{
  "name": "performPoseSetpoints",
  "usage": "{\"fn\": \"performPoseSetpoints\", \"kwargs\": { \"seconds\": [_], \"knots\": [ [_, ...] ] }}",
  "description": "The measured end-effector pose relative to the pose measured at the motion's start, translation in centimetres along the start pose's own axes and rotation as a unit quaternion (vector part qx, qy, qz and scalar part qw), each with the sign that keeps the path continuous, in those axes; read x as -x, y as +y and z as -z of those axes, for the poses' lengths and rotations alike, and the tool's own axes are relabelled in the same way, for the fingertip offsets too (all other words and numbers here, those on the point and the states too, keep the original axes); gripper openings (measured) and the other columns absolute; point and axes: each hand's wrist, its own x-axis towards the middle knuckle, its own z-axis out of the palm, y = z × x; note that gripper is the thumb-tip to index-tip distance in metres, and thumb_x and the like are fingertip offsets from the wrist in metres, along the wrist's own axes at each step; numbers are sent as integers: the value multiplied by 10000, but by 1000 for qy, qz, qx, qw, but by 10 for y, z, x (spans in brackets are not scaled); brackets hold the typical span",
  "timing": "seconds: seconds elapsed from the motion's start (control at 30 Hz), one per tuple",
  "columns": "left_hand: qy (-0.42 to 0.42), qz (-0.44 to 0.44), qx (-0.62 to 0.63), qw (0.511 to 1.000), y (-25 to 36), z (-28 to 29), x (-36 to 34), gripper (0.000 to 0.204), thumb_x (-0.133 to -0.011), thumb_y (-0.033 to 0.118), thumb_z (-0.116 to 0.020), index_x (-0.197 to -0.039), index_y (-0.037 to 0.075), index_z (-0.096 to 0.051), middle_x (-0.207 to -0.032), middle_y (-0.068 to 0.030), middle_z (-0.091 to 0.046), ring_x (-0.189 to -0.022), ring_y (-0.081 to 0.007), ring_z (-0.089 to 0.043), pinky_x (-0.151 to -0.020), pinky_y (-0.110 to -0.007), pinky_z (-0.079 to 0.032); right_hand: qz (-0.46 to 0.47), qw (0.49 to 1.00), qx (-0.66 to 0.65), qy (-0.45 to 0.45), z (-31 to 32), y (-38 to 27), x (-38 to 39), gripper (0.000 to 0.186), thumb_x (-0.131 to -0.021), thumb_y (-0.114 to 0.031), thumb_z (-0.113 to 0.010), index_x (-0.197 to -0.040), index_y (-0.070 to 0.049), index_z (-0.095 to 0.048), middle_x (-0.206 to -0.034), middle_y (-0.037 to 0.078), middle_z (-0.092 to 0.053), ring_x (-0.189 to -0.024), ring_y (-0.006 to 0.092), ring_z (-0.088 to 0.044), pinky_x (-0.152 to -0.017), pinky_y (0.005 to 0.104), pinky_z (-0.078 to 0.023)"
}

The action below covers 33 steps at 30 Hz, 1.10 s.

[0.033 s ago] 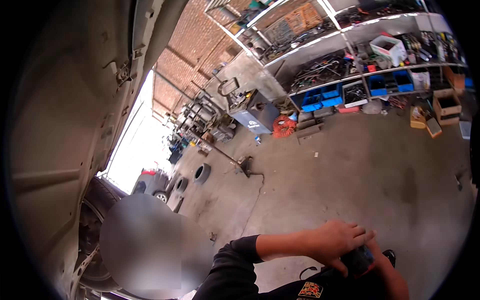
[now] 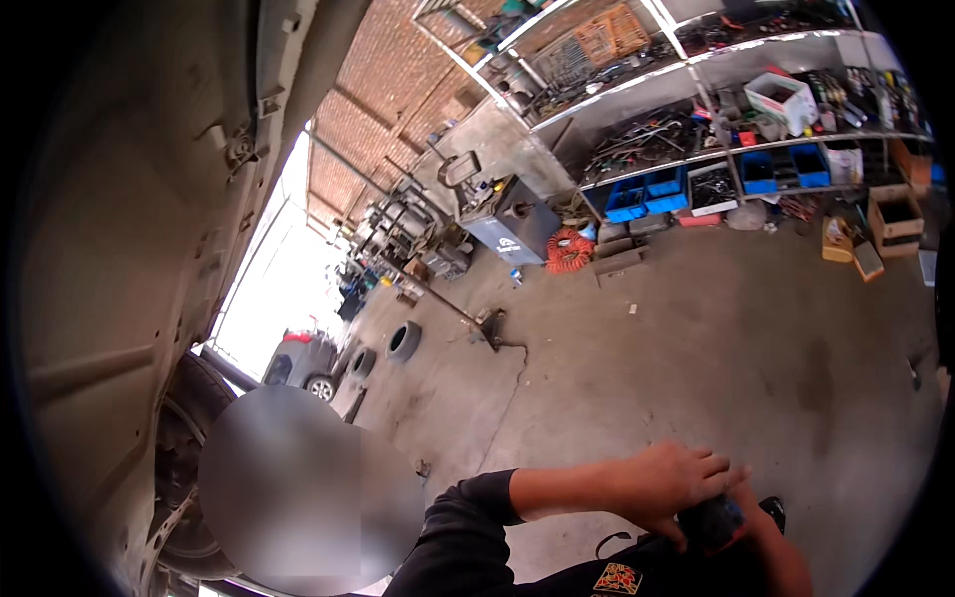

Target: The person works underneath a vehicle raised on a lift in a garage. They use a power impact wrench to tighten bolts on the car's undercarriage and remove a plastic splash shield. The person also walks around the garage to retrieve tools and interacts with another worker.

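In front of my body, low on the right, is a black-and-red tool, compact and partly covered, so its exact kind does not show. My left hand reaches across from a black sleeve, its fingers bent over the top of the tool and its thumb down along the near side. My right hand is on the tool's far right side. Its fingers are partly hidden and slightly smeared, but they appear closed about it.
A vehicle body panel rises close on my left, above a wheel. Tyres lie on the concrete floor beyond a metal post. Farther off stand a grey cabinet, a coiled orange hose and shelves with blue bins.
The view has shifted very slightly, so the shelves sit a little farther right. Both hands stay on the black-and-red tool in nearly the same place.
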Motion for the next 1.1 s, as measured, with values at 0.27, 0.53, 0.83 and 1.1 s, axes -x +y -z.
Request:
{"fn": "performPoseSetpoints", "kwargs": {
  "seconds": [0.27, 0.53, 0.83, 1.1],
  "knots": [
    [46, 81, 72, 993, -163, 14, -49, 681, -661, 352, -808, -1199, 56, -514, -1088, -108, -582, -967, -300, -610, -714, -419, -525, 12, 983, -28, -181, 118, 105, -143, 650, -473, -364, -899, -1018, -71, -699, -973, 124, -699, -930, 272, -657, -844, 361, -484],
    [139, 223, 69, 962, -328, 110, -118, 628, -649, 301, -841, -1180, 92, -578, -1062, -95, -654, -961, -294, -655, -767, -386, -546, 22, 984, 20, -174, 264, 112, -326, 611, -580, -206, -833, -1132, -76, -603, -955, 186, -667, -904, 360, -645, -772, 385, -505],
    [337, 375, 74, 860, -521, 250, -160, 624, -562, 296, -909, -1071, 54, -641, -918, -113, -685, -813, -290, -684, -709, -355, -545, 42, 968, 182, 169, 424, 114, -489, 429, -742, -123, -720, -1117, 29, -579, -991, 201, -649, -898, 364, -645, -794, 409, -524],
    [384, 390, 30, 836, -762, 364, -195, 614, -558, 248, -903, -1066, 29, -636, -899, -140, -687, -811, -312, -689, -725, -362, -544, -219, 903, 367, 43, 596, 224, -598, 276, -780, -190, -577, -990, -14, -600, -979, 244, -650, -907, 432, -618, -773, 500, -501]
  ]
}}
